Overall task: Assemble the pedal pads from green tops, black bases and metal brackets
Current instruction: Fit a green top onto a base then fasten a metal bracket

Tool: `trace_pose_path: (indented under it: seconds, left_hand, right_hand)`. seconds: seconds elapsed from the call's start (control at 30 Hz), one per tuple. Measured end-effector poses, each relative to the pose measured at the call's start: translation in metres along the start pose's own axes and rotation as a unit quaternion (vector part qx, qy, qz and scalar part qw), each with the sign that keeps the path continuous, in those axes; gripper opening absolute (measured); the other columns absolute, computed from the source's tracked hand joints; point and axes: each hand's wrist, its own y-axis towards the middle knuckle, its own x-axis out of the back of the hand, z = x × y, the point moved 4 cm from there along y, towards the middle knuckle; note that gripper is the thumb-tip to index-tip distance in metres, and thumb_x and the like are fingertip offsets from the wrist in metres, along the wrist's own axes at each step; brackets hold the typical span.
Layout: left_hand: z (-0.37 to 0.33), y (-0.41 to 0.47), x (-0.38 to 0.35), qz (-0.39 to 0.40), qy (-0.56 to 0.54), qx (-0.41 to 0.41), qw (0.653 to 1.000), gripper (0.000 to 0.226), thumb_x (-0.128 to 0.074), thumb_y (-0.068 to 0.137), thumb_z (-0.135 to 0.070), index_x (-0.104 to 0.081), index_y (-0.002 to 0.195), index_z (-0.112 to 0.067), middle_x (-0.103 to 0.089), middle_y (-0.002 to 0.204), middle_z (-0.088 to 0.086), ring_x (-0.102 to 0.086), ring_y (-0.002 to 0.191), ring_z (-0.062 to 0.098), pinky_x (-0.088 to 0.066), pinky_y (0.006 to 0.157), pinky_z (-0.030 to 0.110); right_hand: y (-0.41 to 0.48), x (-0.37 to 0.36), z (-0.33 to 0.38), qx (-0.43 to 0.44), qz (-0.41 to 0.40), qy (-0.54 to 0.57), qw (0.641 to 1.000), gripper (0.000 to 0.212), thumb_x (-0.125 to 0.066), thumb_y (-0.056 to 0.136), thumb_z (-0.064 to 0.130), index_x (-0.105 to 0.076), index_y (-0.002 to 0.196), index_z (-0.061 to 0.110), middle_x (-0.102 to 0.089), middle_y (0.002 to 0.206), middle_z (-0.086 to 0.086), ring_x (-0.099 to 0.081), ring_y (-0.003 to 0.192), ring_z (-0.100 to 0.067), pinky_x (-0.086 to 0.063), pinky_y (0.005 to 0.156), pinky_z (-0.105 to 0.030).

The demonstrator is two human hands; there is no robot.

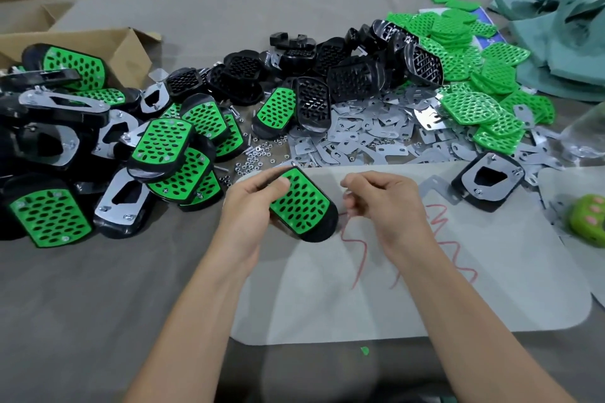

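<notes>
My left hand [250, 206] grips a pedal pad [304, 206], a perforated green top seated in a black base, tilted above the white mat, thumb on the green face. Just right of the pad, my right hand [379, 203] has its fingers curled; whether they pinch something small is hidden by blur. Loose black bases [347, 75] are piled at the back centre, green tops [474, 75] at the back right, and flat metal brackets [366, 137] lie spread in front of them. Assembled pads [163, 144] are heaped on the left.
Small nuts and screws [258, 157] are scattered beyond my left hand. One pad with its bracket up [487, 180] lies to the right. An open cardboard box [108, 46] stands back left, teal fabric [556, 52] back right, a green toy-like object [589, 219] at the right edge.
</notes>
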Motion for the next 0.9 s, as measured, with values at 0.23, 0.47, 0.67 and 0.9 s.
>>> trace_pose_path:
  seconds: [0.23,0.47,0.67,0.9]
  left_hand:
    - [-0.008,-0.025,0.016,-0.095,0.472,-0.130,0.867,0.109,-0.074,0.073,-0.060,-0.005,0.157,-0.049,-0.064,0.107,-0.023,-0.067,0.101,0.020,-0.051,0.082,0.039]
    - [0.011,-0.048,0.017,-0.121,0.456,-0.070,0.879,0.056,-0.071,0.077,-0.067,-0.050,0.120,-0.039,-0.065,0.103,-0.018,-0.065,0.103,0.021,-0.037,0.073,0.033]
    - [0.004,-0.016,-0.001,-0.041,0.272,-0.116,0.954,0.068,-0.082,0.077,-0.017,-0.057,0.139,-0.032,-0.068,0.103,-0.019,-0.065,0.091,-0.006,-0.054,0.087,0.022]
    - [0.013,-0.005,0.002,0.083,0.160,-0.050,0.982,0.077,-0.074,0.060,-0.013,-0.062,0.132,-0.038,-0.077,0.111,-0.002,-0.074,0.098,0.008,-0.056,0.090,0.025]
  right_hand:
    - [-0.006,0.002,-0.001,-0.049,0.045,0.074,0.995,0.022,-0.052,0.091,-0.015,-0.072,0.092,-0.005,-0.074,0.080,-0.021,-0.074,0.076,-0.028,-0.061,0.070,-0.028]
    - [-0.016,-0.002,0.001,-0.007,0.034,0.064,0.997,0.007,-0.072,0.085,-0.005,-0.073,0.084,0.002,-0.073,0.074,-0.019,-0.069,0.061,-0.023,-0.057,0.058,-0.026]
    - [-0.027,-0.021,-0.007,0.022,0.027,0.018,0.999,0.016,-0.074,0.084,-0.006,-0.078,0.080,0.009,-0.075,0.075,-0.017,-0.072,0.062,-0.023,-0.060,0.067,-0.037]
    - [-0.030,-0.023,-0.007,0.039,0.008,0.062,0.997,0.024,-0.070,0.084,-0.011,-0.079,0.079,0.010,-0.075,0.077,-0.020,-0.074,0.067,-0.026,-0.061,0.066,-0.029]
